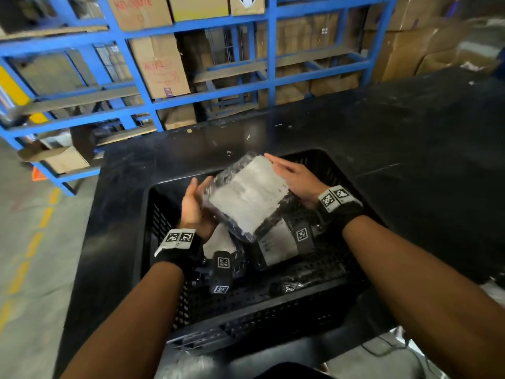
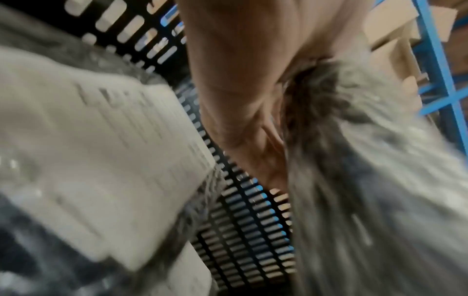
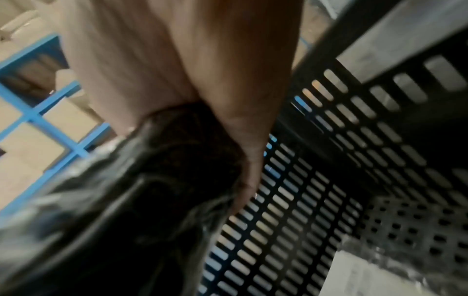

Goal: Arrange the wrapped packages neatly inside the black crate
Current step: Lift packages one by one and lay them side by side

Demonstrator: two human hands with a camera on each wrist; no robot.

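Note:
A black perforated crate (image 1: 153, 222) sits on a black table. Both hands hold one wrapped package (image 1: 247, 196), black film with a white label, tilted above the crate's middle. My left hand (image 1: 195, 203) grips its left edge, thumb up; in the left wrist view the left hand (image 2: 240, 100) wraps the blurred package (image 2: 367, 180). My right hand (image 1: 291, 175) lies along its right edge, fingers on top. In the right wrist view the right hand (image 3: 202, 70) pinches the package (image 3: 121, 200) with the thumb on the other side. Two other packages (image 1: 277, 248) lie on the crate floor below.
The black table (image 1: 410, 132) spreads to the right and behind the crate. Blue shelving (image 1: 142, 86) with cardboard boxes stands beyond it. Grey floor with a yellow dashed line (image 1: 41, 222) runs on the left. Crinkled clear plastic (image 1: 185, 365) lies near the crate's front.

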